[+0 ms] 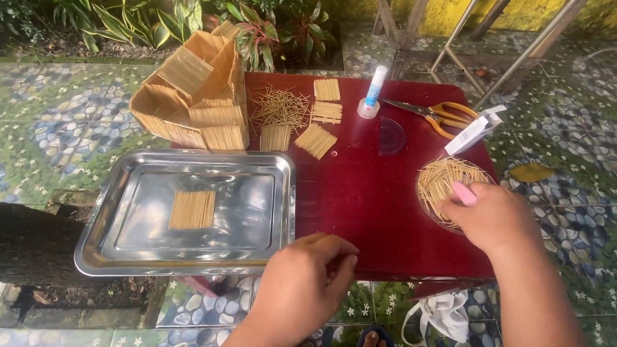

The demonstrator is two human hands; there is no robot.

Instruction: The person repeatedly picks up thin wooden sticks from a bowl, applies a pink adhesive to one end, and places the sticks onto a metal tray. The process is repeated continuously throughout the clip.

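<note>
My left hand (302,283) rests at the near edge of a dark red table (366,205), its fingers curled and pinched together; anything between them is too small to see. My right hand (495,215) reaches into a round clear dish of loose toothpicks (443,180) at the table's right side and holds a small pink object (464,193) between its fingers. To the left stands a steel tray (116,257) with a flat square panel of glued toothpicks (192,209) lying in it.
A toothpick-built model house (196,96) stands at the table's back left. Small toothpick panels (316,139) and a loose pile (279,106) lie behind. A glue bottle (373,93), orange-handled scissors (437,114), a protractor (391,137) and a white box (475,130) sit at back right.
</note>
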